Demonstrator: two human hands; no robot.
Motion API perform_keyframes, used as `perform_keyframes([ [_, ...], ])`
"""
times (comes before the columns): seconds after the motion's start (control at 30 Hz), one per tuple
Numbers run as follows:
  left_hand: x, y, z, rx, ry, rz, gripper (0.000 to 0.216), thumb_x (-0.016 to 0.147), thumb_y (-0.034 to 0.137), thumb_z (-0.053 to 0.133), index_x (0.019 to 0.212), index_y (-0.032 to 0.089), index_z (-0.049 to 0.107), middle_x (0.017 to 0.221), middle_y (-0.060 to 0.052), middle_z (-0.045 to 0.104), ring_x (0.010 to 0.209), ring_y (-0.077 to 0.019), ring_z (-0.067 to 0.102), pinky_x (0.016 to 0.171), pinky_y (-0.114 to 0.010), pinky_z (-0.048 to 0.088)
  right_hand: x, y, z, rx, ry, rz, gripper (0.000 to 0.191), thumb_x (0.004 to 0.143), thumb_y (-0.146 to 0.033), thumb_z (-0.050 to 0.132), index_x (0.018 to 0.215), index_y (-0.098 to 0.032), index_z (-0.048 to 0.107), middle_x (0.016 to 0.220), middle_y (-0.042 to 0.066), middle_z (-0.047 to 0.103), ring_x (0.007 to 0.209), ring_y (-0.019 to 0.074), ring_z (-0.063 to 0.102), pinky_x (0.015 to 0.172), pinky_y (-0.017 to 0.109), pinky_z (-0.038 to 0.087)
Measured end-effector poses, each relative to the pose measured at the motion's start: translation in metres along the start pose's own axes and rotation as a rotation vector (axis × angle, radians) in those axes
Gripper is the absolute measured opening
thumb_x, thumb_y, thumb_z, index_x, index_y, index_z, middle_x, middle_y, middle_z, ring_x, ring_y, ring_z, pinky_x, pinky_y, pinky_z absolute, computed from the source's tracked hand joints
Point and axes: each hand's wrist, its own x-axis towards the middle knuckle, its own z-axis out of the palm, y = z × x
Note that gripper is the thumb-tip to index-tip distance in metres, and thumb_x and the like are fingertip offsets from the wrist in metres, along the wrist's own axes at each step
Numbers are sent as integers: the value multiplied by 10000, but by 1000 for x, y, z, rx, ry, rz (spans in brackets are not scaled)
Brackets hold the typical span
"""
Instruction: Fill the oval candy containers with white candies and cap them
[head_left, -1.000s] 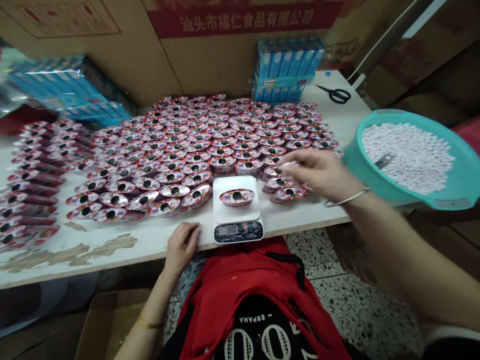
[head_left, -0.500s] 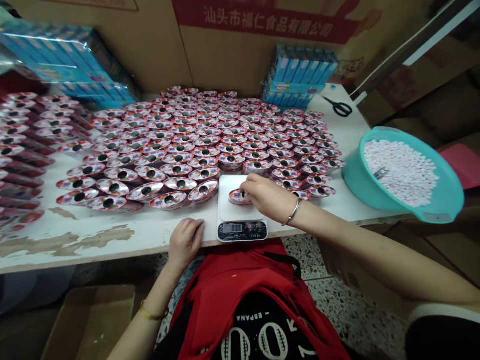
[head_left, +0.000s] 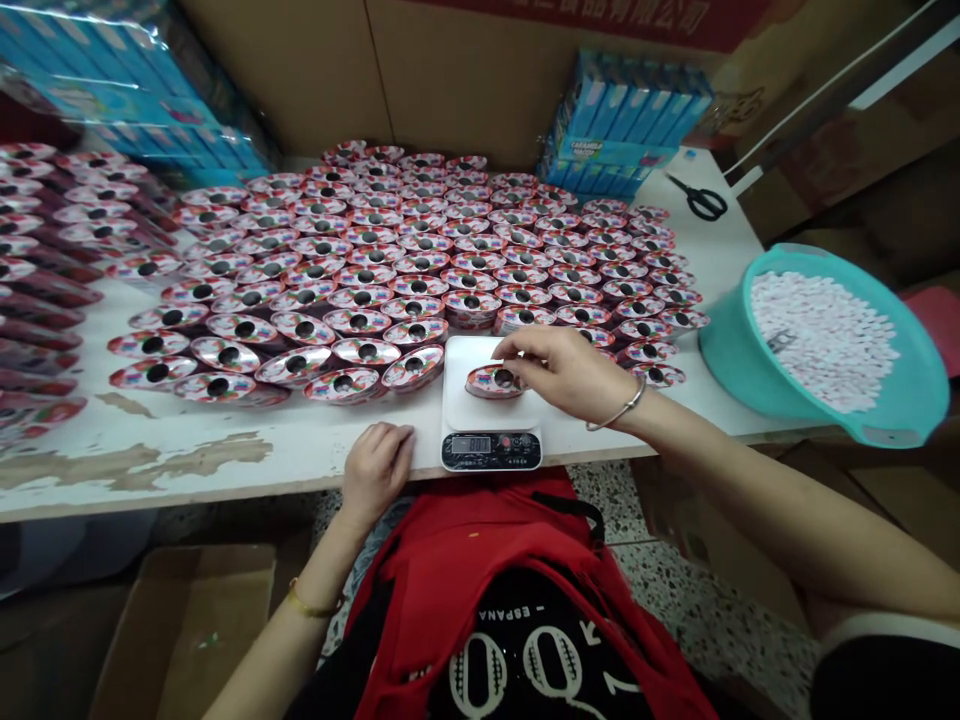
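Observation:
A small white kitchen scale (head_left: pixel 489 420) stands at the table's near edge with one red oval container (head_left: pixel 491 381) on its plate. My right hand (head_left: pixel 564 370) hovers over that container, fingers pinched just above its dark opening; what they pinch is too small to make out. My left hand (head_left: pixel 377 466) rests on the table edge just left of the scale, fingers curled, holding nothing. Rows of several identical red oval containers (head_left: pixel 420 262) cover the table behind the scale.
A teal basin (head_left: pixel 877 410) full of small white and pink candies sits at the right edge. Scissors (head_left: pixel 701 197) lie at the far right. Blue boxes (head_left: pixel 622 125) stand at the back, more blue packs (head_left: pixel 120 95) at the far left. A cardboard box (head_left: pixel 187 630) is below.
My right hand came from over the containers near the basin to the container on the scale and stays pinched above its hole. The left hand has kept still.

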Motion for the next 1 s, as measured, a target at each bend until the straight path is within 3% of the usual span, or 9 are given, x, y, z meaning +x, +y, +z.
perform_keyframes([
  [0.13, 0, 1, 0, -1, -15, -21, 147, 891, 223, 525, 1004, 188, 612, 848, -68, 629, 792, -178, 570, 749, -311, 467, -3, 6, -5, 392, -49, 168, 109, 835, -156, 586, 900, -122, 667, 682, -3, 593, 538, 82, 495, 514, 207, 392],
  [0.23, 1, 1, 1, 3, -5, -12, 140, 890, 220, 526, 1000, 190, 607, 844, -66, 625, 795, -180, 569, 745, -309, 464, -1, 10, -3, 524, -79, 253, 129, 816, -180, 608, 913, -116, 663, 634, -24, 564, 445, 50, 409, 414, 181, 308],
  [0.53, 0, 0, 1, 5, 5, 6, 148, 881, 200, 546, 1018, 187, 601, 838, -64, 619, 791, -179, 563, 751, -309, 462, 6, 11, 5, 640, -52, 303, 108, 782, -124, 645, 887, -138, 665, 625, -30, 562, 472, 47, 425, 375, 141, 289],
  [0.7, 1, 1, 1, 15, 5, 3, 142, 887, 213, 537, 1008, 189, 606, 834, -63, 619, 784, -177, 566, 749, -308, 464, 0, 17, -1, 876, 15, 346, 170, 775, -252, 734, 854, -132, 644, 664, 8, 592, 472, 54, 442, 353, 144, 265],
  [0.8, 1, 2, 1, 25, 4, 0, 136, 890, 219, 530, 998, 190, 606, 836, -64, 620, 778, -176, 566, 746, -310, 465, -8, 21, -7, 1065, 83, 415, 227, 754, -299, 761, 817, -122, 635, 747, 35, 608, 517, 51, 467, 367, 136, 323],
  [1.0, 2, 2, 0, 31, -8, -20, 146, 889, 243, 524, 996, 198, 613, 823, -62, 619, 775, -180, 577, 728, -314, 467, -29, 24, -1, 1237, 271, 463, 190, 704, -149, 711, 886, -154, 659, 930, 59, 637, 802, 105, 610, 587, 136, 531],
])
